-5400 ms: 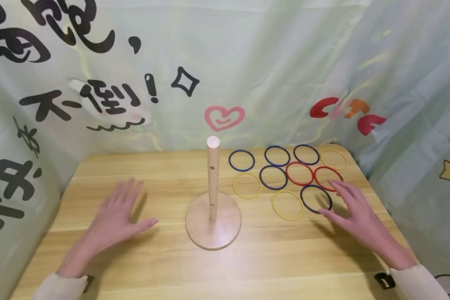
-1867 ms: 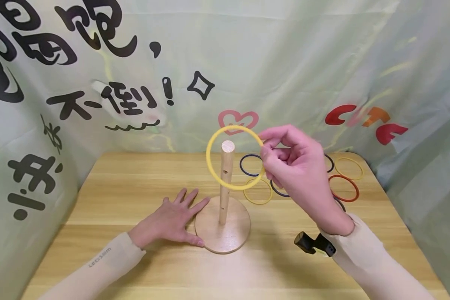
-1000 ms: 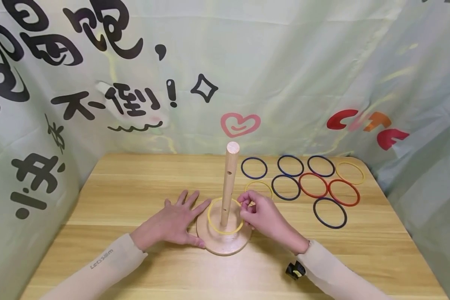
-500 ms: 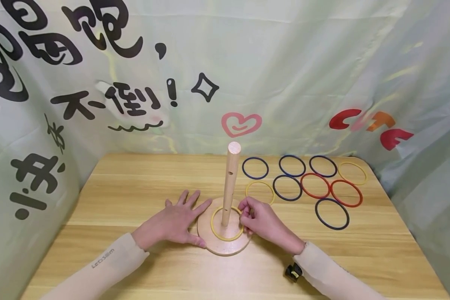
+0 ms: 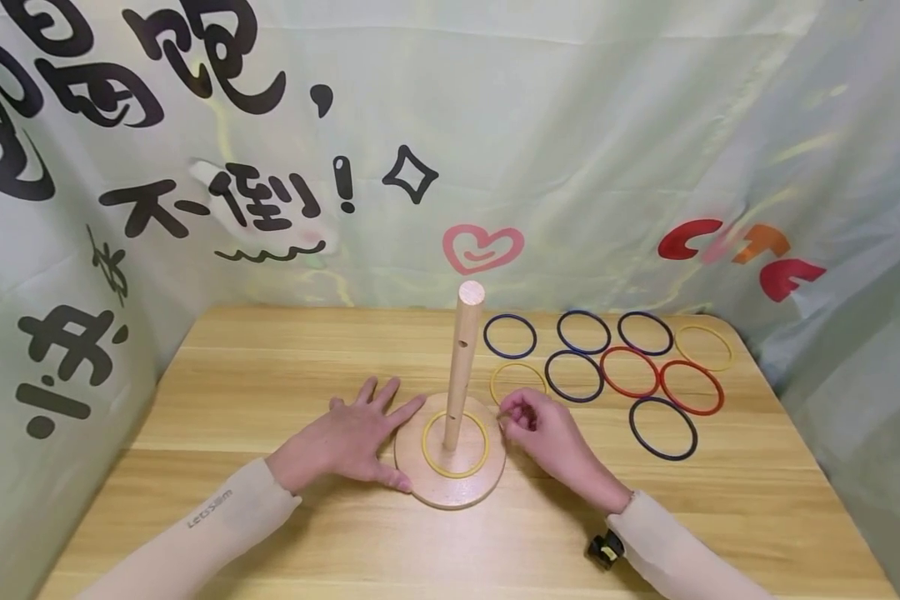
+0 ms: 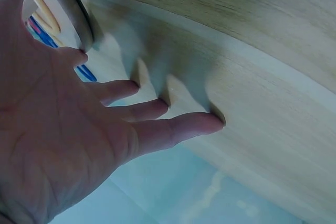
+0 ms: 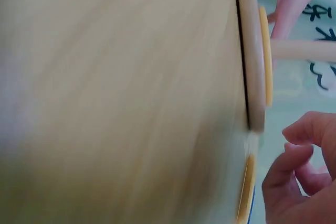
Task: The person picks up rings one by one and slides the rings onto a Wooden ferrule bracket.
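A yellow ring [image 5: 424, 450] lies flat on the round base of the wooden stand [image 5: 453, 497], encircling the upright peg [image 5: 462, 358]. My left hand [image 5: 345, 439] is spread beside the base, its thumb and index finger at the base's left edge. In the left wrist view, the fingers of this hand [image 6: 73, 124] are outstretched and hold nothing. Just right of the base is my right hand [image 5: 547, 433], its fingers loosely curled. The right wrist view shows the right hand's thumb and index finger [image 7: 307, 127] slightly apart with nothing between them, clear of the ring.
On the right of the wooden table [image 5: 270, 358] lie several blue rings [image 5: 663, 458], two red rings [image 5: 629, 393] and two more yellow rings [image 5: 492, 385]. A printed cloth [image 5: 570, 125] hangs behind and along both sides.
A yellow ring went from the table, over the peg and down onto the base. My right hand has let go of it and moved right; my left hand came to the base.
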`<act>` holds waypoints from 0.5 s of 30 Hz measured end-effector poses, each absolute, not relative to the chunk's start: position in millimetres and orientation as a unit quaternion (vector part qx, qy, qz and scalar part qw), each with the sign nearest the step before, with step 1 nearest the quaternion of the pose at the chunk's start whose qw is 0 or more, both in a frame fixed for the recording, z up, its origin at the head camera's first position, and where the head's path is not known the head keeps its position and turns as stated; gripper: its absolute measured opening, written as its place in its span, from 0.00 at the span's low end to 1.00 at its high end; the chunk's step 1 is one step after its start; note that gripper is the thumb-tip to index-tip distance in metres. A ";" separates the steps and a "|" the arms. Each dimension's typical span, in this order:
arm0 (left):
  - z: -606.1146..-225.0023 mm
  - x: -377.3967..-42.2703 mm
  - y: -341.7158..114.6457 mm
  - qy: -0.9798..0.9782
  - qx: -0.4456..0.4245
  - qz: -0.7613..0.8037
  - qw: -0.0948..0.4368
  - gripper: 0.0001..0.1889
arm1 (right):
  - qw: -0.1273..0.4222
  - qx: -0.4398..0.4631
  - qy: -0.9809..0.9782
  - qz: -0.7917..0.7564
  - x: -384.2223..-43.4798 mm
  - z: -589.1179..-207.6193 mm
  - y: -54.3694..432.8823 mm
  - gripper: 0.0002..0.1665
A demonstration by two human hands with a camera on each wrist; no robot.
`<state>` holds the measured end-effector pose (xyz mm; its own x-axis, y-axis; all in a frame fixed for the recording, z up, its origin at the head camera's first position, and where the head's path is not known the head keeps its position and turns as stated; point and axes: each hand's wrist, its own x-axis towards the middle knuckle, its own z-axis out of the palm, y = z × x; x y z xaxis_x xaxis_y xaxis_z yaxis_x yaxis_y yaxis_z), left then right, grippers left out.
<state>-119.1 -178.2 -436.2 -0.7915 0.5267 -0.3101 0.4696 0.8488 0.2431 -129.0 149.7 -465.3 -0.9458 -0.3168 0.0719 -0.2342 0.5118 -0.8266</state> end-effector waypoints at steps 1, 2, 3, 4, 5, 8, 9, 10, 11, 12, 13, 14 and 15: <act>-435.9 -119.1 -178.5 0.943 0.265 0.075 0.185 0.67 | 0.030 -0.154 0.876 -0.456 -130.0 -466.3 153.9 0.11; -435.8 -119.1 -178.8 0.943 0.265 0.073 0.185 0.67 | 0.022 -0.152 0.882 -0.447 -131.5 -467.2 158.1 0.12; -435.5 -118.9 -179.0 0.944 0.266 0.071 0.184 0.67 | 0.020 -0.150 0.886 -0.439 -133.0 -467.7 162.0 0.13; -435.5 -118.7 -179.2 0.944 0.266 0.069 0.183 0.67 | 0.021 -0.152 0.889 -0.431 -134.3 -467.9 165.5 0.13; -435.3 -118.4 -179.4 0.944 0.267 0.068 0.182 0.67 | 0.024 -0.154 0.893 -0.422 -135.8 -467.9 168.5 0.14; -435.4 -117.6 -179.3 0.943 0.269 0.072 0.181 0.67 | 0.034 -0.165 0.906 -0.389 -138.6 -467.2 174.4 0.15; -435.5 -117.5 -179.1 0.943 0.269 0.073 0.182 0.67 | 0.035 -0.167 0.910 -0.379 -139.0 -466.7 175.2 0.14; -435.7 -117.5 -179.0 0.942 0.270 0.075 0.182 0.67 | 0.034 -0.169 0.914 -0.368 -139.4 -466.3 175.5 0.13; -435.6 -117.6 -178.7 0.942 0.272 0.075 0.182 0.67 | 0.032 -0.171 0.917 -0.358 -139.9 -466.1 175.6 0.11; -435.7 -117.7 -178.4 0.942 0.273 0.075 0.182 0.67 | 0.029 -0.174 0.920 -0.349 -140.2 -465.9 175.8 0.09; -435.4 -117.9 -178.1 0.942 0.273 0.073 0.182 0.67 | 0.027 -0.176 0.923 -0.342 -140.7 -465.6 175.6 0.08; -435.4 -118.2 -178.0 0.942 0.273 0.071 0.182 0.67 | 0.027 -0.178 0.924 -0.337 -141.1 -465.3 175.6 0.06; -435.2 -118.4 -177.9 0.942 0.273 0.068 0.181 0.67 | 0.028 -0.181 0.925 -0.334 -141.4 -465.1 175.4 0.06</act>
